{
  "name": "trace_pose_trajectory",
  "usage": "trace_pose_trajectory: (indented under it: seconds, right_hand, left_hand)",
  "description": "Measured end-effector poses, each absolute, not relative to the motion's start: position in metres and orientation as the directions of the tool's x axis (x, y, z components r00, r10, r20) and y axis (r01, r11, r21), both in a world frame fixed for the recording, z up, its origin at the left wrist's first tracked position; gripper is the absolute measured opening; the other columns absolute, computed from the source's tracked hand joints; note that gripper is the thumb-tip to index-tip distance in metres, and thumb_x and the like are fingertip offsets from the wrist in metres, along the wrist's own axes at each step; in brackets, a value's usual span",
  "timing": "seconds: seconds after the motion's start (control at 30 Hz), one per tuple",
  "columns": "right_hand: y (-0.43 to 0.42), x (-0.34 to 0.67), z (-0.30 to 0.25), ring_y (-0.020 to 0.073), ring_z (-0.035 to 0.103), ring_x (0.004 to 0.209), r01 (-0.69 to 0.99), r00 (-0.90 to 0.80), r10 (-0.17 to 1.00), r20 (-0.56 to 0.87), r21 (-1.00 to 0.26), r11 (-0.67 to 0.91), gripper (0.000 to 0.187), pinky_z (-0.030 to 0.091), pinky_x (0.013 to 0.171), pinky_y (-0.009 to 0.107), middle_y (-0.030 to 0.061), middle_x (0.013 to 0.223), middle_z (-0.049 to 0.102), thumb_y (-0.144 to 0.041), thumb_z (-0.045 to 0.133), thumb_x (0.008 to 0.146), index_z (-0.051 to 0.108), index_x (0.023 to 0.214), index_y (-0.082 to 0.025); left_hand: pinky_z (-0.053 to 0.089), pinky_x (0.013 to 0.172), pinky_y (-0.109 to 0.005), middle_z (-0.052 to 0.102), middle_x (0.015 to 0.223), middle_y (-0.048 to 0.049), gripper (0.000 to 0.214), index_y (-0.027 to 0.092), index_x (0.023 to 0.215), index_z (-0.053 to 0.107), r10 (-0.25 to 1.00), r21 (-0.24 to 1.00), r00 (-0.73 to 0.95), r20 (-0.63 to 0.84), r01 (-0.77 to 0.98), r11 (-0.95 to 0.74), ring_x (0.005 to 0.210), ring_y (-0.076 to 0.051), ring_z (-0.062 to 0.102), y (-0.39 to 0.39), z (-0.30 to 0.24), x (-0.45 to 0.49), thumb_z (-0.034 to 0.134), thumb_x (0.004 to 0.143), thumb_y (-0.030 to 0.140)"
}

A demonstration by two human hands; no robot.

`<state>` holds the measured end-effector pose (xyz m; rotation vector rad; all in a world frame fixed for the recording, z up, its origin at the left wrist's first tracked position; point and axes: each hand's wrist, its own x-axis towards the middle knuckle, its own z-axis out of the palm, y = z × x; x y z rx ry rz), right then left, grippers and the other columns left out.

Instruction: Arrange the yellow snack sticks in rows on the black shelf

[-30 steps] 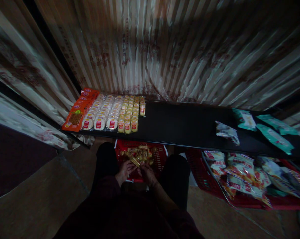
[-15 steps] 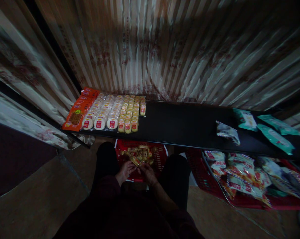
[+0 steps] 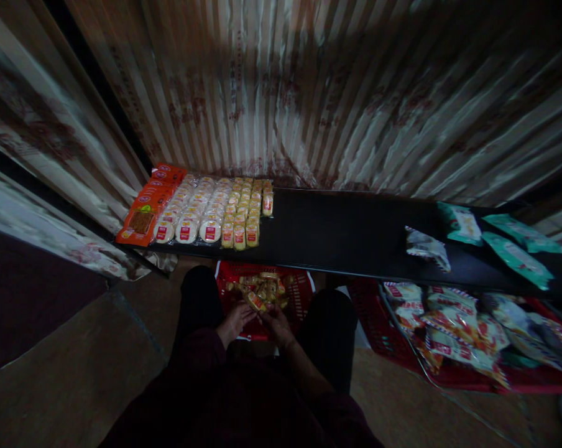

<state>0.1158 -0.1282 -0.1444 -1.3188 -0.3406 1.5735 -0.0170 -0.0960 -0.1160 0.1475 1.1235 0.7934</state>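
Between my knees stands a red basket holding several small yellow snack packets. My left hand and my right hand meet at its near edge, fingers curled on one yellow packet with a red label, held between them just above the pile. On the black shelf in front of me, rows of round white packets and yellow packets lie side by side at the left end.
Orange flat packs lie at the shelf's far left. Green bags and a grey bag lie at the right end. A second red basket of red-and-white bags sits on the floor at right. A striped curtain hangs behind.
The packet between my hands has turned and risen slightly, now showing its red label. My hands have barely shifted.
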Motion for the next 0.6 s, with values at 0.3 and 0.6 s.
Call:
trace_pose_trajectory:
  seconds: [0.3,0.6]
  right_hand:
    - [-0.1265,0.1163,-0.1441,0.0121,0.056,0.057,-0.494,0.129,0.802,-0.584,-0.739,-0.458,0.048,0.044,0.056,0.025,-0.0042,0.065,0.064,-0.039,0.084,0.042,0.056,0.077,-0.024]
    - [-0.1248,0.1185,-0.1400,0.0099,0.050,0.053,-0.426,0.142,0.823,-0.550,-0.784,-0.451,0.044,0.042,0.057,0.025,-0.0049,0.057,0.059,-0.049,0.082,0.038,0.059,0.063,-0.021]
  left_hand:
    - [0.043,0.102,-0.038,0.070,0.076,-0.0044,0.015,0.018,0.074,0.058,0.649,0.494,0.170,-0.741,-0.516,0.700,0.094,-0.018,0.067,-0.0958,-0.1175,-0.0168,0.054,0.077,0.003]
    - [0.043,0.102,-0.036,0.072,0.090,-0.0078,0.014,0.016,0.083,0.062,0.645,0.503,0.139,-0.751,-0.512,0.697,0.105,-0.020,0.064,-0.0955,-0.1236,-0.0180,0.057,0.075,0.005]
